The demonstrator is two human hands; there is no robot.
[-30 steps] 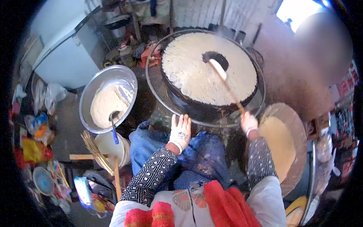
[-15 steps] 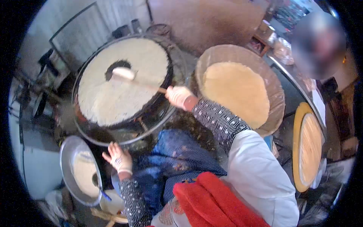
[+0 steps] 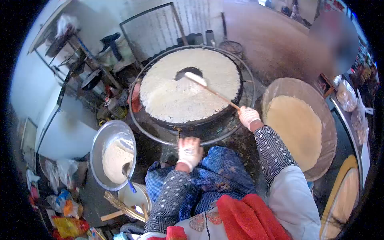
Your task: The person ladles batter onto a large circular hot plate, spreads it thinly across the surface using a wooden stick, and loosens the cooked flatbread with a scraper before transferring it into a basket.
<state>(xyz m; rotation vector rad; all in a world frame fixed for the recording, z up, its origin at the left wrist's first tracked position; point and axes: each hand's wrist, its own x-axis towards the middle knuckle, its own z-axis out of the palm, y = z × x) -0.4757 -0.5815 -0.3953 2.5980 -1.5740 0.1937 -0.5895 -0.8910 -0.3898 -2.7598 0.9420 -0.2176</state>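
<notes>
My right hand (image 3: 250, 116), in a pale glove, is closed around the wooden handle of a batter spreader (image 3: 218, 95). Its white, blurred head lies over the batter (image 3: 176, 96) near the dark bare patch in the middle. That batter covers most of a large round griddle (image 3: 200, 122). In front of the griddle, my left hand (image 3: 190, 152), also gloved, has its fingers stretched out at the near part of the metal ring (image 3: 160, 141). Whether it touches the ring I cannot tell.
At the left stands a metal basin (image 3: 100, 148) of batter with a blue-handled ladle (image 3: 129, 178). Below it is a white bucket (image 3: 140, 196). A wide round basket (image 3: 332, 148) at the right holds thin flatbreads (image 3: 294, 128). Another person (image 3: 334, 44) is at the upper right.
The view has swung, so the griddle and basin appear farther right. My left hand has moved from beside the basin to the ring's front. The spreader stays in my right hand.
</notes>
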